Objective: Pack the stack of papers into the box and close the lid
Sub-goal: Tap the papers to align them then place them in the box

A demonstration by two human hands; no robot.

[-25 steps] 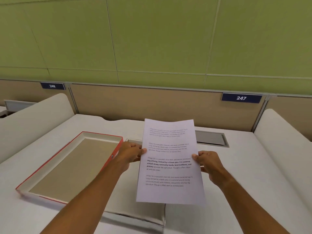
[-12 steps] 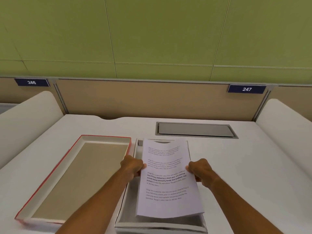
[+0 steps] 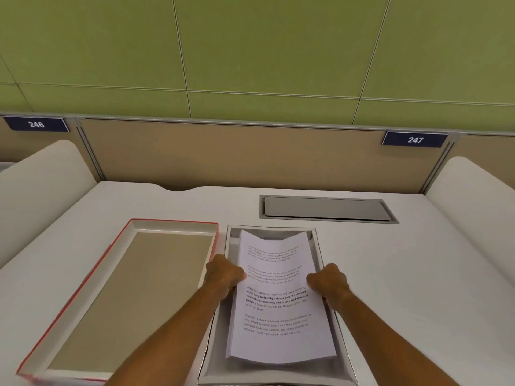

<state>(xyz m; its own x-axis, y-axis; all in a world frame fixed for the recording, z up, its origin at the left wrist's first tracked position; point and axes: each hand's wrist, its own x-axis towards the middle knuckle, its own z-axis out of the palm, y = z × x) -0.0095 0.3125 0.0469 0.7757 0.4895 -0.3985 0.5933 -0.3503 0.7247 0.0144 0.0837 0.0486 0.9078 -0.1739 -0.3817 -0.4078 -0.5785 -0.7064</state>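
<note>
A stack of white printed papers hangs inside the open white box in front of me, its far edge bowed and its near end raised above the box floor. My left hand grips the stack's left edge. On the opposite edge my right hand holds the stack too. The box's lid, red outside with a tan inner face, lies upside down on the desk just left of the box.
The white desk has a grey recessed cable hatch beyond the box. White curved side dividers stand left and right. A tan back panel carries number plates 246 and 247.
Both hands have lowered the stack of papers from upright above the desk down into the box. The view has tilted downward and closer.
</note>
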